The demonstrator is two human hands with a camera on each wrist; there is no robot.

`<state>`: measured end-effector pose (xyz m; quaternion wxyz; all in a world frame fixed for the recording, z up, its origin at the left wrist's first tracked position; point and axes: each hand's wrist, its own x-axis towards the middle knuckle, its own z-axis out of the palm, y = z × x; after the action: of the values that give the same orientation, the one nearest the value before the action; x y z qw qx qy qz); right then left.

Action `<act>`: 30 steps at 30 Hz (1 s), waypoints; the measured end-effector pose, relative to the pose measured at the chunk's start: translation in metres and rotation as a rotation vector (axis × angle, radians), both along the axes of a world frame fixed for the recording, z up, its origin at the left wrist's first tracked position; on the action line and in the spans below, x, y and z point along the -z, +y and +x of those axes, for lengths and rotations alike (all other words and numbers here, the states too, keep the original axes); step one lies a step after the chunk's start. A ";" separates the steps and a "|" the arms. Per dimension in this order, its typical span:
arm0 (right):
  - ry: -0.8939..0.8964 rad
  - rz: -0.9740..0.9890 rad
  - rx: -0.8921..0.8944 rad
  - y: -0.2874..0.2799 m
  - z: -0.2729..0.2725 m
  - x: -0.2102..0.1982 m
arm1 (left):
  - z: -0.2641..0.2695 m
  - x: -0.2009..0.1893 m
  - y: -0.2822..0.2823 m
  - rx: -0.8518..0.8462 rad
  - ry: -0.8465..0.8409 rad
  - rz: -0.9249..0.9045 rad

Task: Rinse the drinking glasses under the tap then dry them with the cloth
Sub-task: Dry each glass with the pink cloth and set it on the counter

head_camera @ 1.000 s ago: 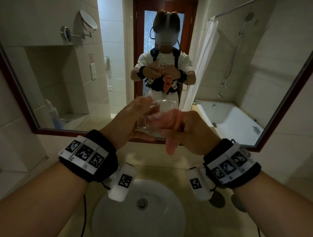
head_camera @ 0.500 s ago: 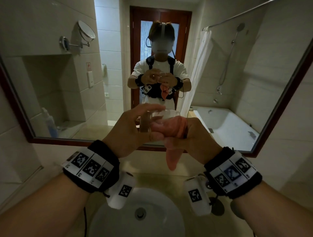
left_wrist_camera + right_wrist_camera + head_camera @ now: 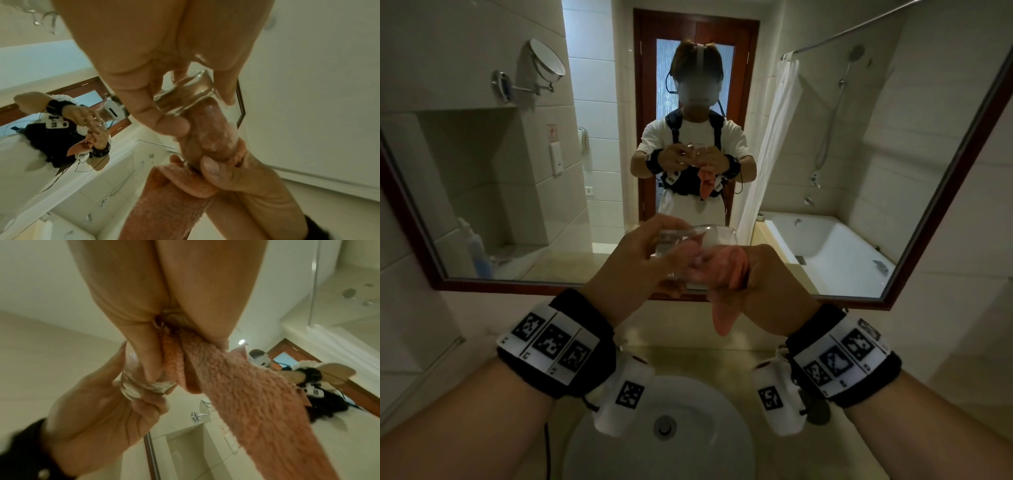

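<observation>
Since the earlier frame both hands had risen. Above the white round basin (image 3: 619, 455), left hand (image 3: 630, 270) fingers clamped the clear drinking glass (image 3: 698, 240); right hand (image 3: 767, 284) fingers clamped the pink fluffy cloth (image 3: 726, 274). Drying seemed underway, unfinished.

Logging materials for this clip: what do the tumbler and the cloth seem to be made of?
Tumbler: clear glass, apparently; the left hand's fingers show through it, and its thick base glints. Cloth: peach-pink, fuzzy looped pile, likely terry or microfibre; it hangs limp from the right hand.
</observation>
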<state>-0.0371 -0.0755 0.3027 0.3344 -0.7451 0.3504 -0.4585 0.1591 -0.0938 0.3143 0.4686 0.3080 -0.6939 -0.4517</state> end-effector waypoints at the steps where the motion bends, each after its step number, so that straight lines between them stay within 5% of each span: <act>1: -0.017 -0.004 0.000 0.001 -0.001 -0.003 | 0.002 0.000 0.000 0.002 -0.028 -0.099; 4: -0.035 0.013 -0.052 0.005 -0.004 -0.012 | 0.007 -0.003 0.001 -0.012 -0.133 -0.308; 8: -0.031 -0.009 -0.028 0.005 -0.003 -0.014 | 0.010 -0.006 0.001 0.045 -0.120 -0.278; 13: -0.011 -0.067 0.024 0.005 0.002 -0.005 | -0.002 -0.018 0.012 0.135 0.191 0.242; 16: 0.000 -0.066 0.033 0.007 0.000 0.001 | -0.001 -0.022 0.013 0.122 0.070 0.337; 18: 0.026 -0.096 0.048 0.011 -0.003 0.002 | -0.002 -0.018 0.012 0.078 -0.039 0.304; 22: 0.086 -0.106 0.107 0.011 -0.008 0.002 | -0.006 -0.011 0.011 0.091 -0.001 0.201; 30: -0.052 -0.045 0.109 0.016 -0.016 -0.009 | -0.006 -0.010 0.010 0.135 -0.148 -0.317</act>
<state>-0.0534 -0.0598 0.3122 0.3009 -0.7200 0.3712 -0.5033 0.1529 -0.0841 0.3246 0.4277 0.2153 -0.8081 -0.3431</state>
